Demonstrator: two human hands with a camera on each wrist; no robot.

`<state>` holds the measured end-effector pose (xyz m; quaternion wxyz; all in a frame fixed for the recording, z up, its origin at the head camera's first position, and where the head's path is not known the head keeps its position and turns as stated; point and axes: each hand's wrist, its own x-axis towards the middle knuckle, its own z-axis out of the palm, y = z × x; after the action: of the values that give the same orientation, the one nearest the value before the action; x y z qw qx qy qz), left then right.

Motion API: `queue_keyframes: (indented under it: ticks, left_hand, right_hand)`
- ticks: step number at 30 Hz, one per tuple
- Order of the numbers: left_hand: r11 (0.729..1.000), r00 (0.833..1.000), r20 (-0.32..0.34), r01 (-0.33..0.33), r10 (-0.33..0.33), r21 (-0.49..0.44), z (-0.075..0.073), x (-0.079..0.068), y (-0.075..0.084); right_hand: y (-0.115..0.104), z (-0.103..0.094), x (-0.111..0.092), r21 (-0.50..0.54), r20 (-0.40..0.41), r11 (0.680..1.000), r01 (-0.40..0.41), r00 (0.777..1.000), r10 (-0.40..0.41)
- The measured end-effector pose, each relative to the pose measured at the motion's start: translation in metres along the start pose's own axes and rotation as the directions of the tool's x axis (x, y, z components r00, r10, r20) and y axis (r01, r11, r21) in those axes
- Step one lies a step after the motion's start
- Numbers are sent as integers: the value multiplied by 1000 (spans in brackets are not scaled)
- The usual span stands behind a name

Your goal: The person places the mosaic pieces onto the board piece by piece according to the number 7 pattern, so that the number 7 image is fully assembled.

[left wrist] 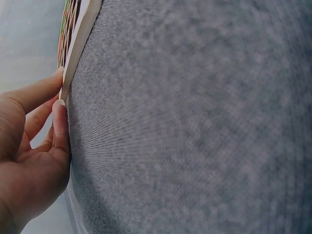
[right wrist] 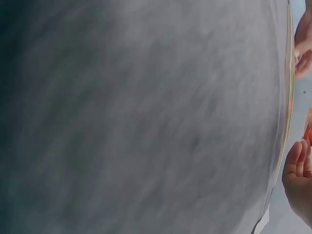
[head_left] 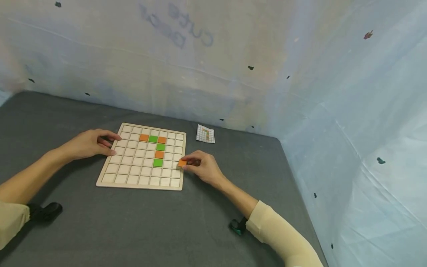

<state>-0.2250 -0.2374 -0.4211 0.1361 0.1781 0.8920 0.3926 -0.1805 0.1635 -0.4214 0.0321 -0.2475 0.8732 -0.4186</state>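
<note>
A pale wooden grid board (head_left: pixel 135 160) lies on the dark cloth, holding several orange and green square tiles: a short row near its far side, then a column toward me. My left hand (head_left: pixel 87 144) holds the board's left edge, thumb and index fingertips on the rim; the left wrist view shows that hand (left wrist: pixel 36 141) close to the cloth. Over the board's right edge, my right hand (head_left: pixel 204 167) pinches an orange tile (head_left: pixel 182 163) between thumb and fingers. In the right wrist view this hand (right wrist: pixel 300 180) and its tile (right wrist: pixel 308 129) are partly cut off.
A small card (head_left: pixel 205 134) printed with a coloured grid pattern lies beyond the board's far right corner. Dark grey cloth (head_left: pixel 140 226) covers the table. Pale hanging sheets (head_left: pixel 213 85) close off the back and right side.
</note>
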Motion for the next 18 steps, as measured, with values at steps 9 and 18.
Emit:
queue_keyframes:
  ticks: [9, 18]
  left_hand:
    - [1000, 1000, 1, 2, -2, 9, -1, 0, 0]
    - [1000, 1000, 2, 2, -2, 11, 0, 0, -2]
  right_hand:
    - [-16, 19, 12, -19, 28, 998, 66, 997, -65]
    - [-31, 36, 19, -45, 89, 996, 82, 993, -78]
